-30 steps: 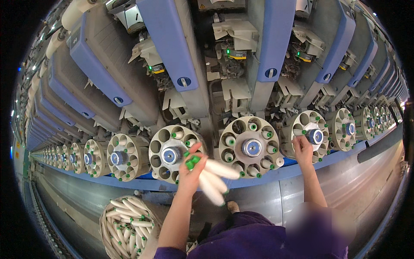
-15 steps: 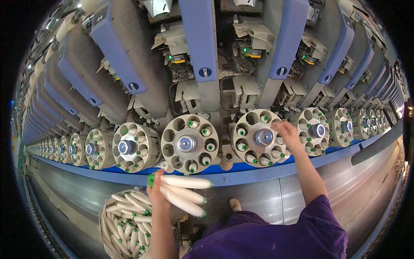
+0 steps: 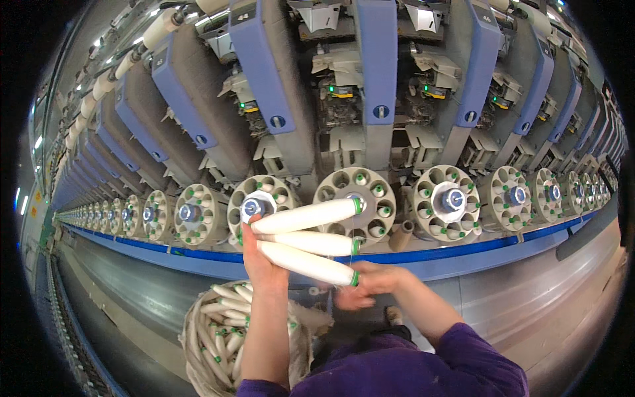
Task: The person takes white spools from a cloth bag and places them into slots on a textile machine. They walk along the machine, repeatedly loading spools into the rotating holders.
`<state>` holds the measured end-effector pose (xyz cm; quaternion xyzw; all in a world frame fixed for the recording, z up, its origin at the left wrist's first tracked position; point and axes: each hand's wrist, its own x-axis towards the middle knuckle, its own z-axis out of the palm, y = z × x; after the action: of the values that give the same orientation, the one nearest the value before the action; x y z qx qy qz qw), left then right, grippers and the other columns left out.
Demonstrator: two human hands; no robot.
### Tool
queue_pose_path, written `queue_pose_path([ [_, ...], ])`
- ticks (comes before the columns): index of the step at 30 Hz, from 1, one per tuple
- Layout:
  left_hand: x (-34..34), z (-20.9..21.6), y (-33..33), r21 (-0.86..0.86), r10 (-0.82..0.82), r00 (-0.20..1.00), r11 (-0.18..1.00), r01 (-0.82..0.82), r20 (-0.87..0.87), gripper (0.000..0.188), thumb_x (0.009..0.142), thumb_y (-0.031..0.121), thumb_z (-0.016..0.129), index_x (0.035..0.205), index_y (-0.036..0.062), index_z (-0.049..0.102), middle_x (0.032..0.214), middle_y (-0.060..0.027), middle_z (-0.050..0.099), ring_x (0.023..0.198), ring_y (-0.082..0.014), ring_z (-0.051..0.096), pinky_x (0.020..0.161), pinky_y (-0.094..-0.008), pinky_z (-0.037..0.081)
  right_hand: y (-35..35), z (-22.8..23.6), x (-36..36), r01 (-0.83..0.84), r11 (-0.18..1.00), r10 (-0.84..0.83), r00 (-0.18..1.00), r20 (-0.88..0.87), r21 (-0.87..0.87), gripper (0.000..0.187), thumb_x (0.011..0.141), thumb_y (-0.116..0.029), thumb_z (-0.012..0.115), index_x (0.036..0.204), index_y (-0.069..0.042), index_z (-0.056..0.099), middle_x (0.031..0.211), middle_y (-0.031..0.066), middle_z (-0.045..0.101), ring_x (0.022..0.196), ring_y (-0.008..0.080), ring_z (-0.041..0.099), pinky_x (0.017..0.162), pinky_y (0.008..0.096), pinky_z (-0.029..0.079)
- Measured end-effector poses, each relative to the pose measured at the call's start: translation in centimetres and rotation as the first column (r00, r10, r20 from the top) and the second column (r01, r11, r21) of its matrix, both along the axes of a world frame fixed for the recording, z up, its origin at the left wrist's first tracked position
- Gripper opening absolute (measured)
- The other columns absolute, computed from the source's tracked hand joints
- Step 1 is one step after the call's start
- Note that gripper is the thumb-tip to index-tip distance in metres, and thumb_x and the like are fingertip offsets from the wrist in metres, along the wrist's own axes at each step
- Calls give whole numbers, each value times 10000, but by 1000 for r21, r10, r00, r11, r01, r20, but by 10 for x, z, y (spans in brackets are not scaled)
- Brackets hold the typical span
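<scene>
My left hand [image 3: 262, 264] is closed around the narrow ends of three white yarn bobbins: an upper bobbin [image 3: 307, 216], a middle bobbin [image 3: 307, 243] and a lower bobbin [image 3: 304, 262]. They fan out to the right, with green rims at their far ends. My right hand [image 3: 370, 283] is just below and right of the lower bobbin's green end, its fingers smeared by motion. A fine thread runs down past the green ends toward it. Behind the upper bobbin stands a round magazine [image 3: 322, 188] with bobbins in several pockets, partly hidden.
Below my left forearm stands a sack [image 3: 192, 331] full of white bobbins with green ends. A row of round magazines [image 3: 446, 198] runs along a blue rail [image 3: 463, 255]. Grey machine units with blue panels [image 3: 377, 59] rise behind. A brown tube [image 3: 401, 235] stands between two magazines.
My right hand has come from the magazine down to the bobbins' green ends. My left hand has lifted the bobbins in front of the magazines. The view has shifted along the row.
</scene>
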<state>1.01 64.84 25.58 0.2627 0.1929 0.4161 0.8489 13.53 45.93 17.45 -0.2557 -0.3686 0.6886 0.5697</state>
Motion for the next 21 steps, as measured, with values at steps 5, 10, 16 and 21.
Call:
queue_pose_path([
  [5, -54, -2, 18, 106, 102, 992, 990, -94, -75, 369, 1005, 401, 417, 1144, 73, 512, 1116, -95, 561, 1076, -245, 545, 945, -411, 456, -75, -17, 45, 569, 758, -644, 571, -509, -320, 196, 974, -235, 495, 819, -122, 532, 532, -87, 337, 413, 50, 319, 381, 212, 247],
  [10, -73, -11, 17, 244, 102, 992, 966, -82, -69, 347, 1002, 373, 447, 1128, 60, 526, 1083, -84, 558, 1026, -218, 554, 908, -383, 462, -69, -2, 37, 899, 332, -934, 270, -234, -285, 218, 999, -288, 446, 961, -129, 589, 672, -91, 474, 533, 19, 397, 469, 175, 340],
  [16, -58, -19, 13, 295, 135, 985, 950, -97, -110, 346, 998, 379, 456, 1113, 64, 542, 1077, -84, 557, 1020, -213, 552, 899, -381, 468, 48, -13, -47, 790, 612, -755, 572, 320, 31, 265, 849, -230, 726, 1037, -47, 692, 1076, 67, 662, 928, 126, 589, 826, 254, 462],
  [21, -43, -34, 20, 204, 217, 964, 962, -184, -153, 354, 999, 393, 446, 1113, 69, 529, 1083, -92, 559, 1029, -225, 553, 915, -388, 468, 45, -27, -27, 770, 590, -779, 622, 80, -242, 171, 932, -259, 613, 892, -94, 629, 828, -31, 600, 590, 49, 450, 545, 213, 372],
])
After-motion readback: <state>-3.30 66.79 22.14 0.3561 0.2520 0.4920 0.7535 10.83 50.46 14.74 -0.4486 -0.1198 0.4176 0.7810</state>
